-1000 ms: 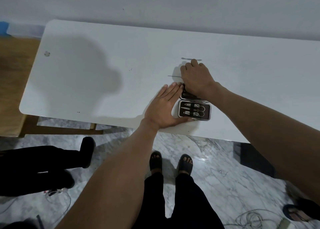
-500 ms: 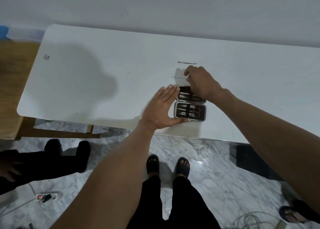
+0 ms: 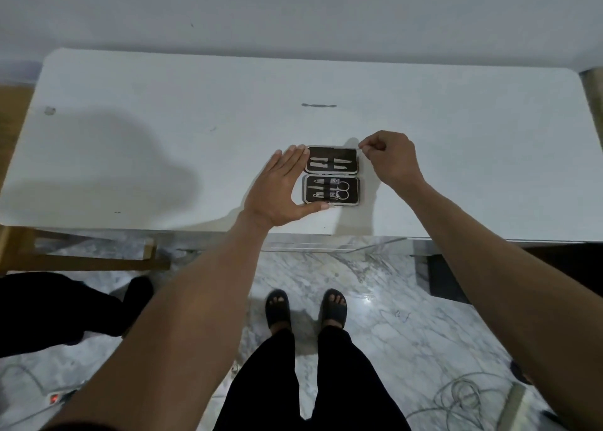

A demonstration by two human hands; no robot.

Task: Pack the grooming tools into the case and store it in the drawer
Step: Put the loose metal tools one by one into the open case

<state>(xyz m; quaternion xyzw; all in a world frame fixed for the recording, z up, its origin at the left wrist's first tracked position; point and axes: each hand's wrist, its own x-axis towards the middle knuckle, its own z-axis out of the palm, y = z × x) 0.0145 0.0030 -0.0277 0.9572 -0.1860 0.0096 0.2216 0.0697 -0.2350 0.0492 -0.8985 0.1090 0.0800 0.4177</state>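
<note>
Manicure case [image 3: 332, 176]: open, rigid, light; left hand [image 3: 283, 187] flat, bracing its nine-o'clock edge.
Thin tool [image 3: 339, 148]: stiff, slippery (needle-slim); right hand [image 3: 388, 158] pinches its end.
Spare tool [image 3: 318, 105]: twelve o'clock, untouched.

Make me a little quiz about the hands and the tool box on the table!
1. True or false: the open black grooming case lies flat on the white table, with both halves showing.
2. Which hand pinches a thin metal tool: the left hand or the right hand?
3. Fill in: one slim grey metal tool lies loose on the table, ____ the case, toward the wall.

Key
1. True.
2. The right hand; the left hand rests flat against the case's side, steadying it.
3. Beyond.
</note>
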